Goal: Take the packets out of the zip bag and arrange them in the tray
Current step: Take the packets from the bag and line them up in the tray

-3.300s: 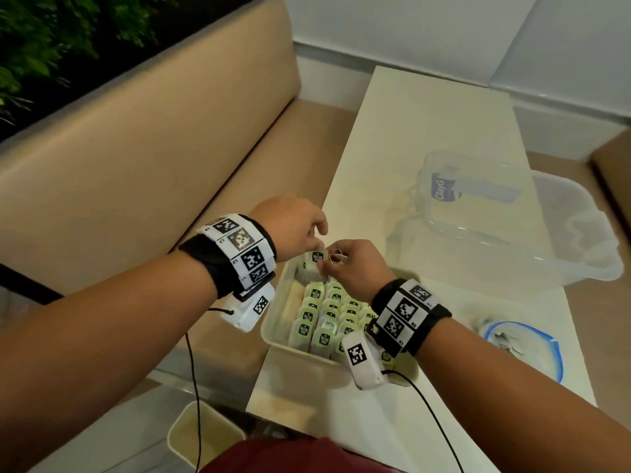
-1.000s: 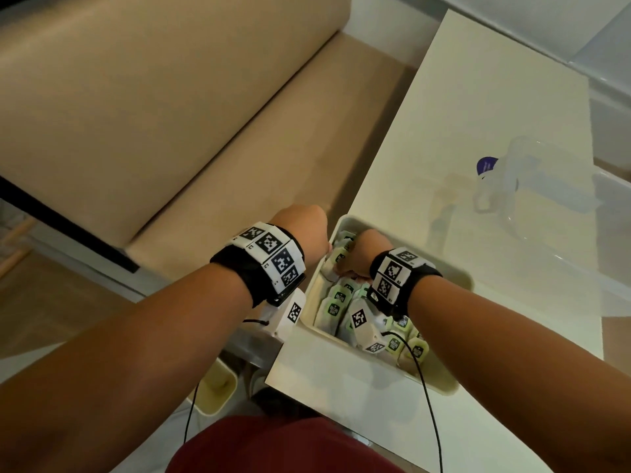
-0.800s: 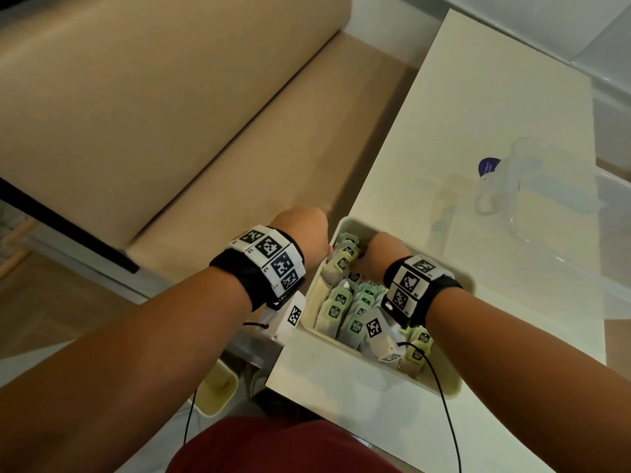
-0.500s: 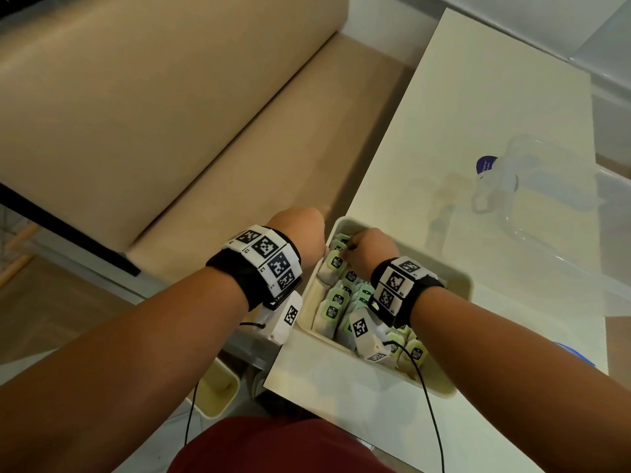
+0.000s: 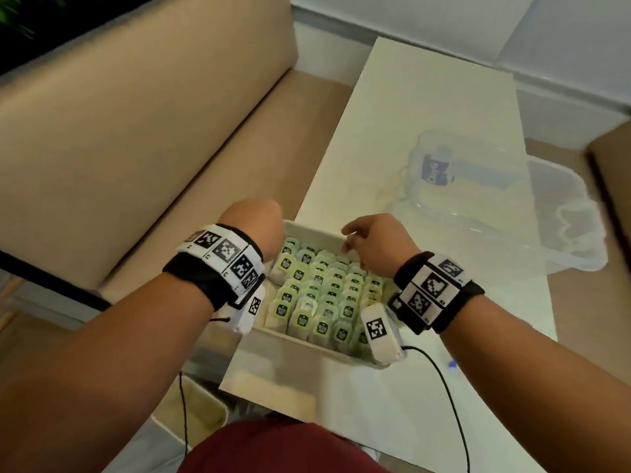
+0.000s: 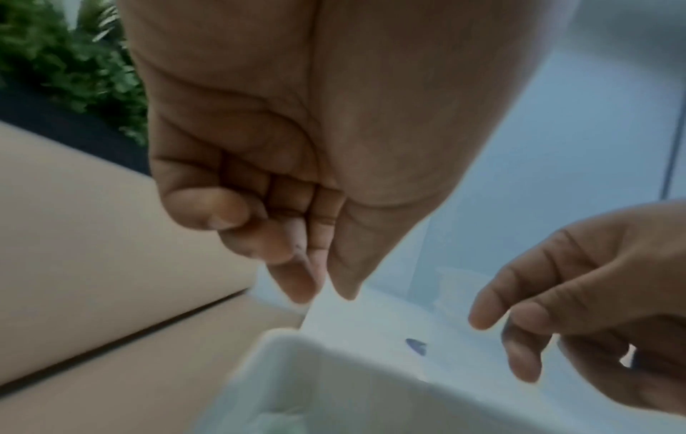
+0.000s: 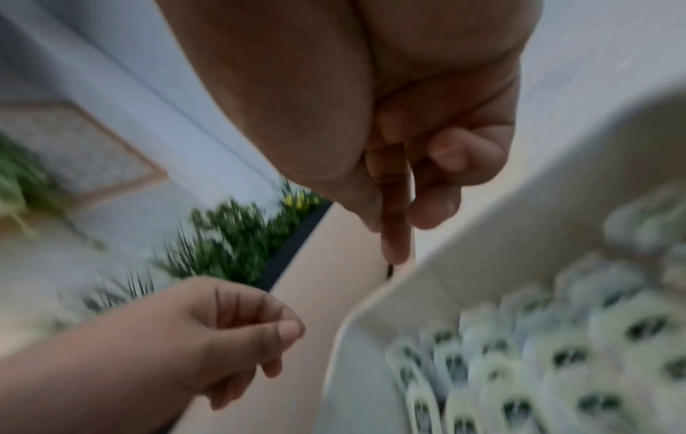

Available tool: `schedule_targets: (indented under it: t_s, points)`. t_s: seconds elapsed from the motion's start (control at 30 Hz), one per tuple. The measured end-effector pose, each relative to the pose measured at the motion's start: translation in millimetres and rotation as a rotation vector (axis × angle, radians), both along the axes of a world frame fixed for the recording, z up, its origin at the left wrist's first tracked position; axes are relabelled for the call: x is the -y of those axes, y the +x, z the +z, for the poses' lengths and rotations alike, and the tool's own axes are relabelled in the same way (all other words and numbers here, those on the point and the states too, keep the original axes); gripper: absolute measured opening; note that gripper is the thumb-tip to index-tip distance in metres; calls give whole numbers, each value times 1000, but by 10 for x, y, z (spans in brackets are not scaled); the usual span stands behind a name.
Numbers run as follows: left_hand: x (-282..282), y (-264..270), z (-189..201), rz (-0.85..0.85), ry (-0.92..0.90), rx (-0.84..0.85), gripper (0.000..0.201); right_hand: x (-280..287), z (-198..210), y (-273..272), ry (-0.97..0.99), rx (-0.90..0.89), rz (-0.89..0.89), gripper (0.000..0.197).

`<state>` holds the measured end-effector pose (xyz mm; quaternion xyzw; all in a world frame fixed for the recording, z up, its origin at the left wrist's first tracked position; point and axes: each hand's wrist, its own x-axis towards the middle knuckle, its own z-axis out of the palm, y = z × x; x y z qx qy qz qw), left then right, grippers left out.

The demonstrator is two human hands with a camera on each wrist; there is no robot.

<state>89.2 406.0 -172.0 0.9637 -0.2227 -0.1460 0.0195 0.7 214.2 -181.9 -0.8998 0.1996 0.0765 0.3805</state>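
Note:
A white tray near the table's front left corner holds several rows of pale green packets standing upright. My left hand hovers over the tray's far left corner. Its fingers are loosely curled and hold nothing, as the left wrist view shows. My right hand floats above the far rim with relaxed fingers and is empty too. The right wrist view, blurred, shows the tray rim and the packets below. Only a small blue bit shows beside my right forearm; I cannot make out the zip bag.
A clear plastic container lies on the white table beyond and to the right of the tray. A beige sofa runs along the table's left side. A cable hangs from each wrist camera.
Both hands have lifted off the packets at the tray's far left corner and moved apart. My right hand has let go and shifted to the right. The head view has pulled back.

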Motion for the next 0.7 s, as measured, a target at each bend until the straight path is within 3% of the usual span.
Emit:
schedule_targets:
  t_s: [0.13,0.27,0.47,0.57,0.7]
  points:
    - [789,-566,279,-156,-203,-36,17,737,268,-682,1,120,-104,19]
    - [1708,-1261,232,-360,-322,-147,13,1406,182,-1355,-124,43,-146,19]
    - [2731,-2058,-436,-532,-180,-299,24,1968,-242,-2126,-175,-183,-133,20]
    - [2972,-2253,-810,-522,-46,-252,22,2070,-488,-2301,-237,-279,-50,19]
    - [3016,-2350,-1052,-463,-1,-175,21,2148,-765,-2446,-272,-381,33,23]
